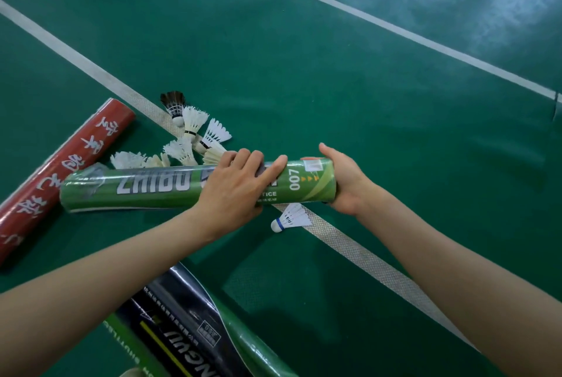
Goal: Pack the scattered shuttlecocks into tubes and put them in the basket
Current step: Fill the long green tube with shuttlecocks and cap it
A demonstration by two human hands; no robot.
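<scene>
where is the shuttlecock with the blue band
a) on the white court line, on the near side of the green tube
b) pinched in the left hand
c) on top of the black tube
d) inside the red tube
a: the blue-banded shuttlecock lies on its side on the white line, on the near side of the green tube and apart from the pile beyond that tube.
</scene>
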